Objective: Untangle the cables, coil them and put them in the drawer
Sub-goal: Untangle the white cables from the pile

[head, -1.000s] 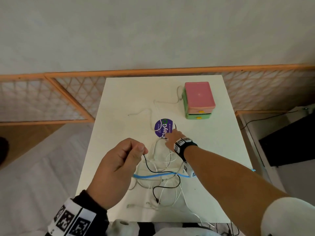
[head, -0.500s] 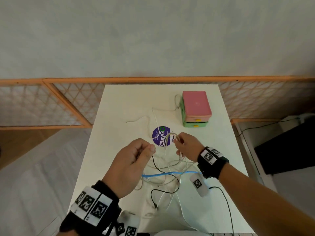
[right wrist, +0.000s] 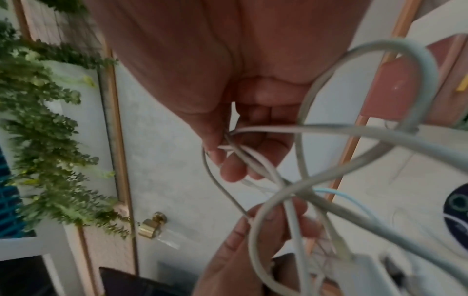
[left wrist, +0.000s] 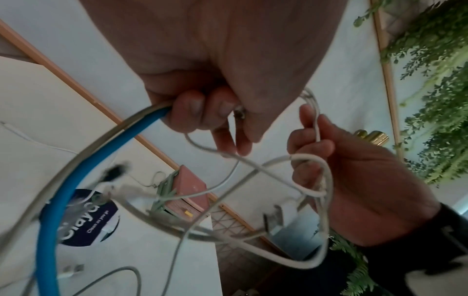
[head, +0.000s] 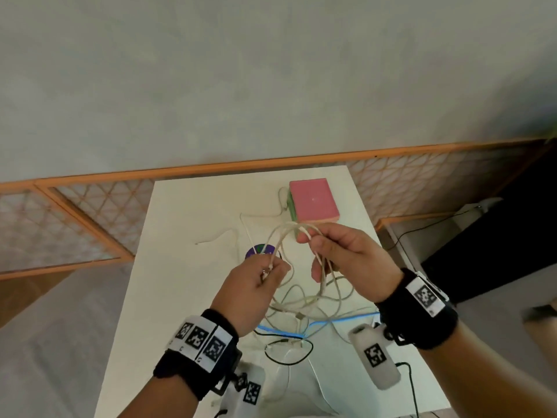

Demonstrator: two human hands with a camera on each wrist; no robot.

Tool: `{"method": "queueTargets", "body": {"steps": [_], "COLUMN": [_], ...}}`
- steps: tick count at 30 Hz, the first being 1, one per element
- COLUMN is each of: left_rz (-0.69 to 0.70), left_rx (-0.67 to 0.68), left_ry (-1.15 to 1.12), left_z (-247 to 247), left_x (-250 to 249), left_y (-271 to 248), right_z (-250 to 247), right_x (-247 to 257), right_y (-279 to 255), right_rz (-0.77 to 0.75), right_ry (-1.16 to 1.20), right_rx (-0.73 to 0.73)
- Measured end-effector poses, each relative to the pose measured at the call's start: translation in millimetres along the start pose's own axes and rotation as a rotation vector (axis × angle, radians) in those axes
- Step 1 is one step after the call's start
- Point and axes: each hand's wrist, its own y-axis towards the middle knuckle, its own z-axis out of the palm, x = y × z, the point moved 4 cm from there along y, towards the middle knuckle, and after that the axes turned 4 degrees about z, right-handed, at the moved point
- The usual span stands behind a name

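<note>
Both hands hold a tangle of white cables [head: 301, 306] up above the white table [head: 180, 267]. My left hand [head: 271, 271] pinches a white cable end with a metal plug [left wrist: 239, 113]. In the left wrist view a blue cable [left wrist: 63, 190] runs up into its curled fingers. My right hand [head: 310, 239] grips several loops of white cable [right wrist: 303, 128], which arch over to the left hand. The blue cable [head: 331, 321] and a thin black cable [head: 289, 362] lie under the hands. The pink-topped green drawer box [head: 313, 200] stands behind the right hand; its front is hidden.
A round purple sticker [head: 259, 250] lies on the table beyond the left hand. One white cable [head: 244, 218] trails from there toward the drawer box. An orange-framed lattice fence [head: 90, 224] borders the table at the back and left. Leafy plants [left wrist: 435, 100] hang on the wall.
Both hands rose off the table, and the right one drew back from the purple sticker with loops of white cable. The hands came closer together with the cable arched between them.
</note>
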Motion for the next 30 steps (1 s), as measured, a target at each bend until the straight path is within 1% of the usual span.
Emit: {"method": "queueTargets", "body": {"steps": [2,4,6,8,10,12,14,15,17,18,19,21,23,24,26,28,30], "left_rz": [0.019,0.063,0.09,0.074,0.014,-0.115,-0.239,-0.277,-0.294,-0.281,-0.252,-0.148,-0.032,0.001,0.043,0.07,0.063], "left_rx": [0.001,-0.05,-0.172,-0.279,-0.309,-0.284,-0.228,-0.163,0.043,0.141,0.207,0.237,0.215,0.185,0.119,0.074,0.008], "left_ry": [-0.015,-0.028,-0.09,-0.221,-0.416,-0.527,-0.511,-0.491,-0.473,-0.447,-0.423,-0.36,-0.246,-0.187,-0.118,-0.078,-0.068], "left_z": [1,-1,-8,-15,-17,-14,-8,-5,6,11,16,22,24,22,16,11,6], "left_x": [-9,-18,-25,-29,-33,-30,-22,-18,-17,-18,-20,-25,-30,-32,-36,-34,-29], "left_y": [1,1,0,-3,-5,-6,-6,-5,-7,-9,-10,-12,-10,-9,-5,-2,2], "right_z": [-9,-14,-16,-12,-3,6,15,19,27,31,33,35,33,31,29,30,35], "right_x": [-6,-15,-23,-28,-27,-23,-20,-17,-9,-6,-3,2,2,1,-3,-10,-20], "right_y": [3,5,6,5,6,7,9,11,14,17,20,24,26,25,20,12,2], "right_rz": [0.034,0.085,0.14,0.174,0.168,0.127,0.12,0.123,0.126,0.125,0.123,0.124,0.121,0.136,0.2,0.255,0.29], "right_ry": [0.088,0.092,-0.017,-0.196,-0.289,-0.251,0.0,0.144,0.353,0.428,0.497,0.62,0.664,0.644,0.513,0.324,0.168], "right_rx": [-0.091,-0.191,-0.25,-0.241,-0.213,-0.21,-0.225,-0.222,-0.201,-0.19,-0.18,-0.17,-0.18,-0.187,-0.174,-0.083,0.054]}}
